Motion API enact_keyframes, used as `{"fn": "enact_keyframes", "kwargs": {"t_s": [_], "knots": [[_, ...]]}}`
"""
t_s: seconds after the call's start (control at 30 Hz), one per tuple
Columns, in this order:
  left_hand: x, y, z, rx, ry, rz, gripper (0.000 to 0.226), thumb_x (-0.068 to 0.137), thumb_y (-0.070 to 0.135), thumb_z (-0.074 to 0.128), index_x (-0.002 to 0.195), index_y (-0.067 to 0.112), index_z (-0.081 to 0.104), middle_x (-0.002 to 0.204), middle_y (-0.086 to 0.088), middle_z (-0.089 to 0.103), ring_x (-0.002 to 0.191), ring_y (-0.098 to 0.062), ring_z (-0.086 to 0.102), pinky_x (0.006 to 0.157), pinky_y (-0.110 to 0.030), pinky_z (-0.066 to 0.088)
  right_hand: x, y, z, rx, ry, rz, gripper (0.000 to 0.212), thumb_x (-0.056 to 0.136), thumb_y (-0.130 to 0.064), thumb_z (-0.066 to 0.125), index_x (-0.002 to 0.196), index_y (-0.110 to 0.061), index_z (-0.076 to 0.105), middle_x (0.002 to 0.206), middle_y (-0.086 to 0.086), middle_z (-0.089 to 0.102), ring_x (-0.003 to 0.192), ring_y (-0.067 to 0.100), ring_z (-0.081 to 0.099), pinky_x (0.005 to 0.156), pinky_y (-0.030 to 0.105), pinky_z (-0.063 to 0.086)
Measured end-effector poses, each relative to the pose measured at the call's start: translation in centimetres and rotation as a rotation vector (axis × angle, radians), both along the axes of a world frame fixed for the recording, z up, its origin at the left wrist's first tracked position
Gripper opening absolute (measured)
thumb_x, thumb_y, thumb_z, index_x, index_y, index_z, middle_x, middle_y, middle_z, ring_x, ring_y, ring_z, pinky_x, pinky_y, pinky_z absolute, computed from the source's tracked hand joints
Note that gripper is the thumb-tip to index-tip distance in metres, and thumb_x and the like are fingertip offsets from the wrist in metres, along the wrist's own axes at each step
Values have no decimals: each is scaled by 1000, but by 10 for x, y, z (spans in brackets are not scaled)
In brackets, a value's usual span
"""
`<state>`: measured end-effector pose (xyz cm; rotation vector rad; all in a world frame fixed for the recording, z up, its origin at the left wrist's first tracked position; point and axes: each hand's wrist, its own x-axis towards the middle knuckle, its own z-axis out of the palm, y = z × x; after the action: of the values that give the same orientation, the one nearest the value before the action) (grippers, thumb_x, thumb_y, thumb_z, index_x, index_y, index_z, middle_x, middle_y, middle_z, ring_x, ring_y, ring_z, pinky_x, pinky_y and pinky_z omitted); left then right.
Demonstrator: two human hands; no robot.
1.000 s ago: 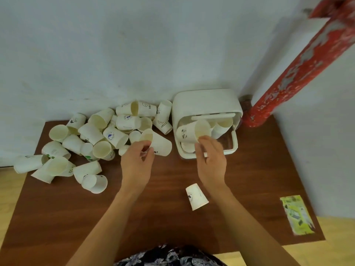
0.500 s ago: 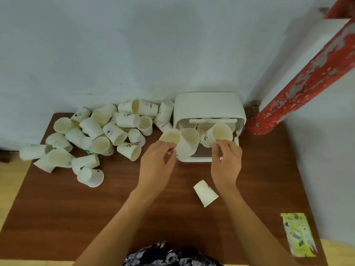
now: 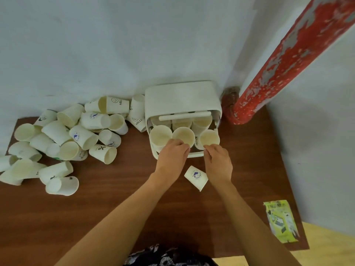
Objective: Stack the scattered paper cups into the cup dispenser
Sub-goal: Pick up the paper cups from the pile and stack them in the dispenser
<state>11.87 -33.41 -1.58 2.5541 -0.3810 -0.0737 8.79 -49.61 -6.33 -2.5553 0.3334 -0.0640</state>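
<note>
The white cup dispenser (image 3: pixel 182 98) stands against the wall, its open front facing me with three white paper cups side by side. My left hand (image 3: pixel 172 158) grips the rim of the middle cup (image 3: pixel 183 136); another cup (image 3: pixel 160 136) sits just left of it. My right hand (image 3: pixel 218 164) pinches the rim of the right cup (image 3: pixel 209 138). A pile of scattered paper cups (image 3: pixel 63 143) lies on the table's left side. One loose cup (image 3: pixel 196 177) lies on its side between my wrists.
The brown wooden table (image 3: pixel 96 217) ends near my body. A red peeling pipe (image 3: pixel 284 60) slants up at the right, beside the dispenser. A green packet (image 3: pixel 280 220) lies at the table's right front corner.
My left hand carried a cup from the pile over to the dispenser's front. My right hand stayed at the dispenser, shifting to the right cup.
</note>
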Motion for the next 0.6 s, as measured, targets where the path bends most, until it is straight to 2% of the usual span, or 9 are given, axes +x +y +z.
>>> {"fn": "enact_keyframes", "kwargs": {"t_s": [0.13,0.3,0.37,0.5,0.6], "knots": [[13,-9,-19,85,61,-42,20,96,18,54,101,11,72,99,-5,67,94,-24,56,78,-37,50,9,-4,-14,-38,62,77,19,94,-15,61,109,-13,72,109,4,68,100,28,60,78,41,53],[20,-12,-37,167,140,-56,22,94,10,51,106,13,69,103,-4,66,97,-24,58,81,-34,48,16,-5,-20,7,183,125,30,98,-17,55,126,-18,63,131,0,60,118,24,52,94,38,47],[20,-11,-42,177,170,-72,24,93,9,51,110,13,67,106,-4,65,99,-25,58,81,-34,49,16,-5,-22,15,199,135,32,98,-16,55,129,-18,61,133,0,59,122,24,50,98,39,46],[18,-8,-43,116,169,-75,25,90,9,56,113,12,66,109,-4,65,101,-25,58,78,-38,53,13,-3,-29,11,179,131,32,94,-12,58,125,-15,62,131,2,59,122,26,50,98,46,47],[11,-5,-40,27,149,-76,25,89,12,58,113,12,66,109,-2,65,99,-22,58,77,-38,54,8,4,-29,49,112,30,28,92,-12,58,120,-16,60,128,-1,56,118,22,49,95,42,48]]}}
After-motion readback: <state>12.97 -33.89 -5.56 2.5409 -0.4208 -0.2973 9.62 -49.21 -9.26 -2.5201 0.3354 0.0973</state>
